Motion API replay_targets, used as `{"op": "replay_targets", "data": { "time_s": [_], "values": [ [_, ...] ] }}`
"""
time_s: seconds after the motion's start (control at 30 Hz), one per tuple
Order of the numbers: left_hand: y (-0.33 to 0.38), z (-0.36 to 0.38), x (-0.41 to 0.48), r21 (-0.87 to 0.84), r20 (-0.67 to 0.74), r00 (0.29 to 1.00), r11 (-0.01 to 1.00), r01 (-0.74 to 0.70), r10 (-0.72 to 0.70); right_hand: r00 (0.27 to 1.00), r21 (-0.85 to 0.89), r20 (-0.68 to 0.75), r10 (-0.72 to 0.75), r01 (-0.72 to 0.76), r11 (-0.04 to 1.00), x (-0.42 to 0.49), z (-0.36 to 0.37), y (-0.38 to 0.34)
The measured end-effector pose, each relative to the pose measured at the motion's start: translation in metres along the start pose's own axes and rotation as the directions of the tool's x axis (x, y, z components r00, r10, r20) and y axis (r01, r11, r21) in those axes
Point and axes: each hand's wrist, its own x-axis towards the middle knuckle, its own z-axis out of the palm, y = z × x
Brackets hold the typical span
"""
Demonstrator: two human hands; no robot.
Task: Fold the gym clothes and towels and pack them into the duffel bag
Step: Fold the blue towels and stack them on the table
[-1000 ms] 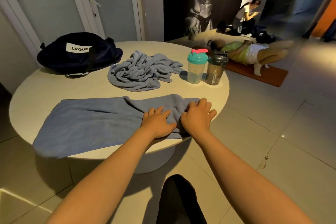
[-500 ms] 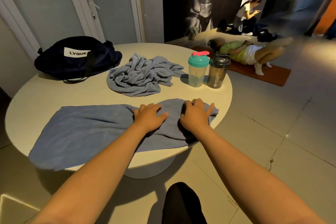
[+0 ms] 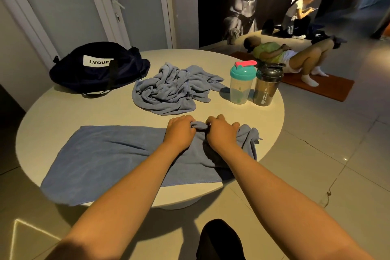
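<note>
While leaning over table [image 3: 88,110], we are curling left hand [image 3: 179,131] and right hand [image 3: 221,133] side by side, both pinching far edge of blue towel [image 3: 109,154], frame centre.

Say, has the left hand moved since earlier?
Yes: the left hand, gripping the flat blue towel, moved from the round beige table's near edge toward the teal-lidded shaker bottle.
</note>
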Motion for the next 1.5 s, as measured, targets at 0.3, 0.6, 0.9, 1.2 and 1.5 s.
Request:
{"op": "replay_targets", "data": {
  "time_s": [0.3, 0.6, 0.9, 1.2, 1.5],
  "values": [
    [-0.021, -0.019, 0.034, 0.13, -0.387, 0.912, 0.971, 0.199, -0.134, 0.99, 0.061, 0.103, 0.1, -0.106, 0.992, 0.033, 0.009, -0.018],
    [-0.021, 0.018, -0.007, 0.204, 0.025, 0.999, 0.978, 0.033, -0.039, 0.929, -0.113, 0.169, 0.328, -0.313, 0.943, 0.011, 0.006, 0.001],
    [0.012, 0.023, -0.026, 0.092, 0.374, 0.914, 0.974, -0.207, 0.158, 0.979, 0.024, 0.117, 0.167, -0.171, 0.985, -0.039, -0.001, 0.03],
    [0.014, 0.02, -0.058, 0.193, 0.203, 0.973, 0.979, 0.068, -0.108, 0.956, -0.057, 0.118, 0.27, -0.265, 0.963, -0.064, -0.009, 0.037],
    [-0.066, -0.023, -0.062, 0.274, 0.219, 0.894, 0.904, 0.329, -0.392, 0.978, 0.073, 0.187, -0.097, 0.085, 0.994, -0.046, 0.013, -0.008]
  ]
}}
